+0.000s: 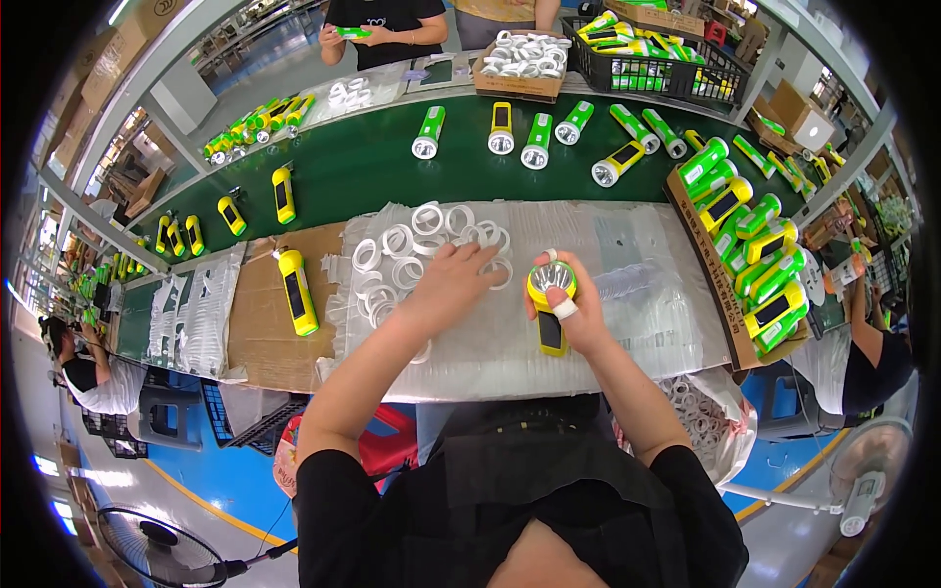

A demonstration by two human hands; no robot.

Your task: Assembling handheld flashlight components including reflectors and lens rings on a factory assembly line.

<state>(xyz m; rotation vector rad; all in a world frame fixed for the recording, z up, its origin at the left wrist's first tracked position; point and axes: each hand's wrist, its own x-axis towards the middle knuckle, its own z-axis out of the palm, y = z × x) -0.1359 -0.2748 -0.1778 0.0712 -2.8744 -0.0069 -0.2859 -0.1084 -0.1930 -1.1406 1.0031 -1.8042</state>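
Observation:
My right hand (586, 312) grips a yellow flashlight (552, 335), its clear lens end up and its dark panel toward me. White wraps sit on the thumb and a finger of this hand. My left hand (446, 284) reaches over a loose pile of white plastic rings (396, 241), fingers stretched out. Its fingertips are at the rings on the pile's right side; whether they pinch one is hidden. The pile lies on a worktop covered with clear plastic (627, 230). Left of it, another yellow flashlight (298, 294) rests on brown cardboard (257, 338).
Beyond the worktop runs a green belt (363, 171) with several flashlights standing or lying on it. A carton (708, 269) of flashlights is at my right. Across the belt are a box of rings (518, 90), a black crate (676, 86) and people. A bag of rings (730, 416) hangs below.

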